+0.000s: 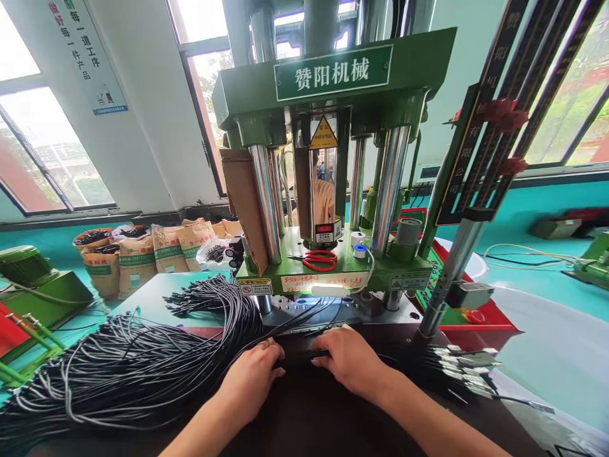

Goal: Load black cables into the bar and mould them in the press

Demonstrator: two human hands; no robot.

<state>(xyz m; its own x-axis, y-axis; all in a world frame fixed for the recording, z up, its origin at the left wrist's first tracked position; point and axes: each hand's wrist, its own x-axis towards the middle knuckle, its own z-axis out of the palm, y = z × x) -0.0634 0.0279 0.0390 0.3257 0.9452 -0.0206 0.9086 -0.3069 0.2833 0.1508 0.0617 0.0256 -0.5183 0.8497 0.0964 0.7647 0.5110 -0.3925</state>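
My left hand (254, 377) is low in front of the press, its fingers curled together beside the black cables; whatever is in them is hidden. To its right, my right hand (352, 358) pinches a thin dark piece, apparently a black cable (320, 353), between thumb and fingers. Several thin cables (304, 317) run from the left into the lower bed (352, 308) of the green press. A large bundle of black cables (137, 362) spreads over the left side. By my right forearm lies another bunch of cables with silvery ends (469, 371).
Red-handled scissors (320, 259) and a blue-and-white tape roll (360, 251) lie on the press's green plate (295, 244). A cardboard piece (243, 212) leans on the left column. Chrome columns (391, 190) flank the ram, and a metal post (450, 273) stands at right. Paper sacks (136, 260) stand behind.
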